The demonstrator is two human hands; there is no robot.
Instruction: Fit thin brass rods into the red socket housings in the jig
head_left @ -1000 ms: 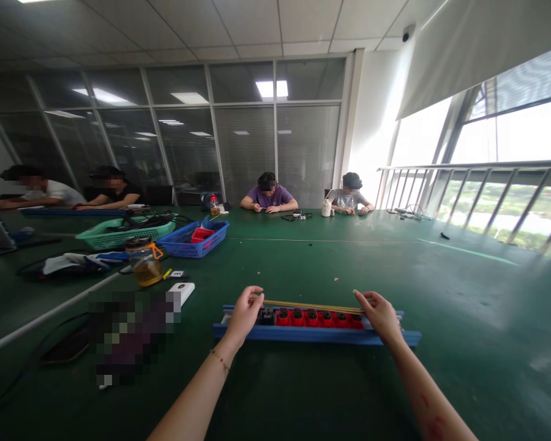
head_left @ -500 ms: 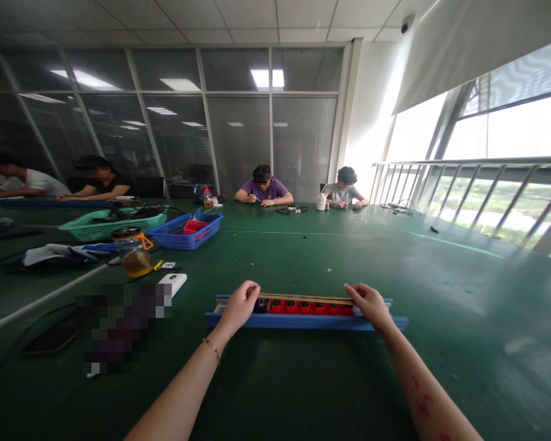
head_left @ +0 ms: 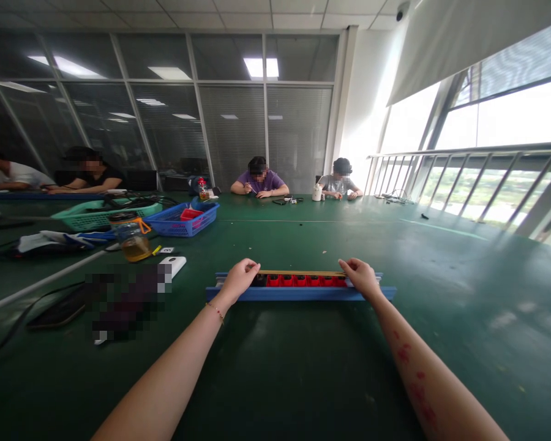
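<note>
A long blue tray point(head_left: 303, 294) lies crosswise on the green table, with a row of several red containers point(head_left: 300, 280) in it. Thin yellowish sticks point(head_left: 303, 272) stretch over the row from hand to hand. My left hand point(head_left: 240, 278) pinches their left end above the tray's left part. Their right end is between the fingers of my right hand point(head_left: 360, 277), above the tray's right part. Dark bits show inside the red containers, too small to make out.
To the left are a blue basket point(head_left: 183, 222), a green basket point(head_left: 96, 215), a jar of amber liquid point(head_left: 134, 246), a white device point(head_left: 177, 264) and a dark phone-like object point(head_left: 57, 309). Several people sit at the far side of the green table point(head_left: 275, 380).
The view has shifted a little, so the tray and both hands appear higher. Both hands still hold the sticks, which now show slightly farther above the red containers.
</note>
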